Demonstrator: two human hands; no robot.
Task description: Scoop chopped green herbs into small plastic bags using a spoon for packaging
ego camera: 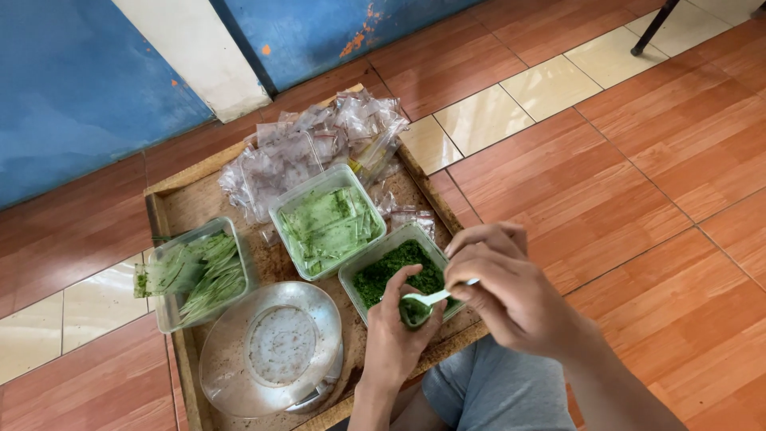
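My left hand (395, 335) holds a small clear bag with green powder in it at the near edge of a clear tub of green powder (391, 271). My right hand (503, 287) grips a small white plastic spoon (431, 298), whose bowl sits at the bag's mouth between the left fingers. Both hands hover over the front right corner of a wooden tray (179, 199) on the floor.
On the tray stand a clear tub of filled flat green packets (327, 227), another tub of green packets (199, 271), a round metal-topped scale (275, 347) and a heap of empty clear bags (311, 148). Blue wall behind; tiled floor around; my knee below.
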